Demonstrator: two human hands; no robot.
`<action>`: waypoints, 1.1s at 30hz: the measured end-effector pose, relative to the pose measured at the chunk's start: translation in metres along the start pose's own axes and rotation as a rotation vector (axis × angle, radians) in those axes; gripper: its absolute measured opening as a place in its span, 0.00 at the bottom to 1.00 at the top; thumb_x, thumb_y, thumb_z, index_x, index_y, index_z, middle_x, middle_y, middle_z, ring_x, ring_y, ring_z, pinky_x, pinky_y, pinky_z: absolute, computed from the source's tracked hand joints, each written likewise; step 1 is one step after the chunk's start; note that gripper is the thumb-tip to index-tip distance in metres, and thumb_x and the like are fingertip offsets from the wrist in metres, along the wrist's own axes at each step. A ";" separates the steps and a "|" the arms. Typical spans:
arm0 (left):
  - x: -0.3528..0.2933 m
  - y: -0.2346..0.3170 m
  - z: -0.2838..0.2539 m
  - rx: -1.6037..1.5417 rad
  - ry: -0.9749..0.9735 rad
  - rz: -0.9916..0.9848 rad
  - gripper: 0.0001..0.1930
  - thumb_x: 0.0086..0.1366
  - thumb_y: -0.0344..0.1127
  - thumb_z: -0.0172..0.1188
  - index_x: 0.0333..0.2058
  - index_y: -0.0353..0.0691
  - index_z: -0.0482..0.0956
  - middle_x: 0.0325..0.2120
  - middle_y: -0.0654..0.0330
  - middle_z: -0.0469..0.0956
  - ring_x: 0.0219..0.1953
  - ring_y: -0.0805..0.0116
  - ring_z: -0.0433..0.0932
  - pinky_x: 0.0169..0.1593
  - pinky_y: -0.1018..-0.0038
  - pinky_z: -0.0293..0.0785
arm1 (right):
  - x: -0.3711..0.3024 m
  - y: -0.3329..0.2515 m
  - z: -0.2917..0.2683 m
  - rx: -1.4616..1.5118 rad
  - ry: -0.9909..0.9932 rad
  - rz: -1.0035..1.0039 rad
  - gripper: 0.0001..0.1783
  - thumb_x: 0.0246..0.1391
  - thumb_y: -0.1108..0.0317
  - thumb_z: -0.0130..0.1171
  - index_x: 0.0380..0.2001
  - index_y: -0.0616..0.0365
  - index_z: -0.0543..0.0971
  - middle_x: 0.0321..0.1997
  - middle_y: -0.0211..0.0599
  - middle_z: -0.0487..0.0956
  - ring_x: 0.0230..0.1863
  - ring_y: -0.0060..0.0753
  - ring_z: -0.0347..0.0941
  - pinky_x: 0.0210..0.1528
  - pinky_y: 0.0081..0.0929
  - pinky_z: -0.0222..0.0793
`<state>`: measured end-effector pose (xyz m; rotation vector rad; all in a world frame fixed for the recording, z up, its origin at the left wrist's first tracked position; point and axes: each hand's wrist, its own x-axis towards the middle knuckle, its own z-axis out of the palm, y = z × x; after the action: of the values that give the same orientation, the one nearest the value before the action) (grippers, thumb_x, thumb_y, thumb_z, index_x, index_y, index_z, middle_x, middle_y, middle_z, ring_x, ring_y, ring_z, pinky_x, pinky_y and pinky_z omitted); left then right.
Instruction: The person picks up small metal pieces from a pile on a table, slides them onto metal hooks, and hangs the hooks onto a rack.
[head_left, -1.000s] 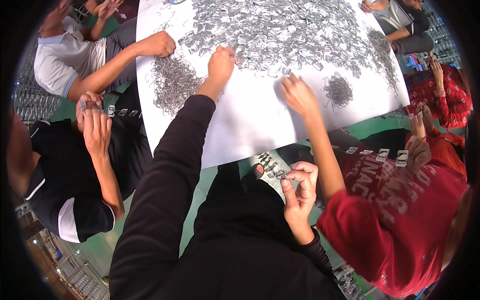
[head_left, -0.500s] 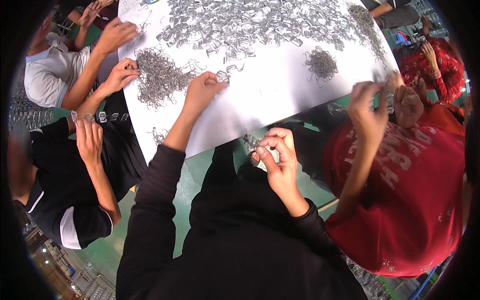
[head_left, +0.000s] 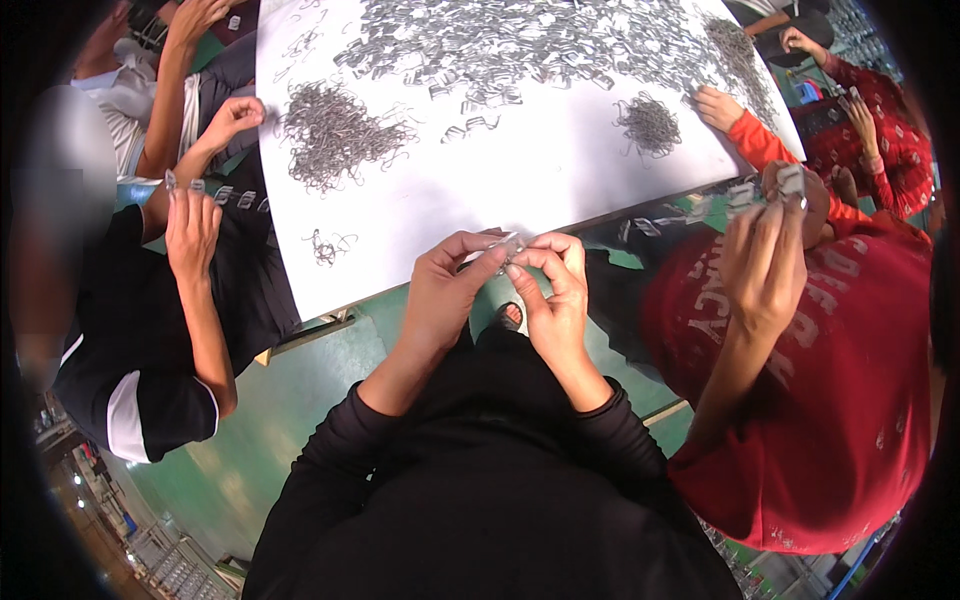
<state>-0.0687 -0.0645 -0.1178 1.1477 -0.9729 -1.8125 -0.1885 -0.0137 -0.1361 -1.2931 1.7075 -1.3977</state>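
Just off the near edge of the white table, my two hands meet at fingertip height. My left hand [head_left: 442, 290] pinches a small shiny metal buckle [head_left: 513, 243] between thumb and fingers. My right hand [head_left: 560, 305] is closed against the buckle's near side, thumb and forefinger pressed together. Something small and metallic shows at its fingertips, too hidden to name. Beyond my hands lies a broad heap of flat metal buckles [head_left: 480, 45]. A tangled pile of bent wire hooks [head_left: 335, 140] lies to the left, with a few loose hooks [head_left: 328, 246] nearer the edge.
The white table [head_left: 400, 225] fills the space ahead. A smaller wire pile [head_left: 648, 125] lies right of centre. At left, a person in black [head_left: 190, 235] holds linked metal pieces. Close at right, a person in red [head_left: 800, 400] holds up a similar strand. An orange sleeve [head_left: 760, 140] reaches over the table.
My left hand has come back from the table toward me with a buckle and joined my right hand. The right hand has shifted slightly. The orange-sleeved hand now rests on the table.
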 end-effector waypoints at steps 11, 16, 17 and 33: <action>-0.023 -0.010 -0.035 0.223 0.048 0.028 0.04 0.56 0.27 0.61 0.31 0.35 0.79 0.37 0.60 0.72 0.43 0.73 0.70 0.48 0.78 0.65 | 0.072 0.038 0.018 -0.009 -0.395 0.079 0.07 0.49 0.69 0.58 0.32 0.58 0.77 0.32 0.35 0.74 0.32 0.29 0.70 0.33 0.24 0.64; -0.026 -0.006 -0.044 0.311 0.043 0.031 0.04 0.55 0.27 0.62 0.30 0.35 0.79 0.37 0.59 0.74 0.41 0.71 0.72 0.47 0.76 0.66 | 0.142 0.047 0.127 -0.437 -0.610 -0.131 0.04 0.50 0.70 0.56 0.30 0.54 0.76 0.33 0.38 0.75 0.36 0.41 0.73 0.38 0.35 0.68; -0.026 -0.001 -0.044 0.333 0.032 0.040 0.04 0.54 0.27 0.62 0.30 0.35 0.79 0.37 0.59 0.74 0.41 0.71 0.72 0.47 0.76 0.66 | 0.151 0.051 0.140 -0.466 -0.557 -0.121 0.03 0.50 0.69 0.55 0.30 0.54 0.76 0.33 0.38 0.75 0.36 0.42 0.73 0.37 0.36 0.68; -0.033 0.002 -0.057 0.394 -0.052 0.032 0.07 0.55 0.27 0.62 0.34 0.39 0.80 0.34 0.62 0.76 0.35 0.74 0.75 0.38 0.81 0.69 | 0.241 0.064 0.193 -1.016 -0.687 -0.447 0.09 0.48 0.72 0.50 0.35 0.56 0.74 0.43 0.39 0.71 0.43 0.42 0.73 0.40 0.37 0.71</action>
<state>-0.0054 -0.0469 -0.1217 1.3123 -1.4145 -1.6753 -0.1282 -0.3119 -0.2189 -2.4336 1.6680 -0.0560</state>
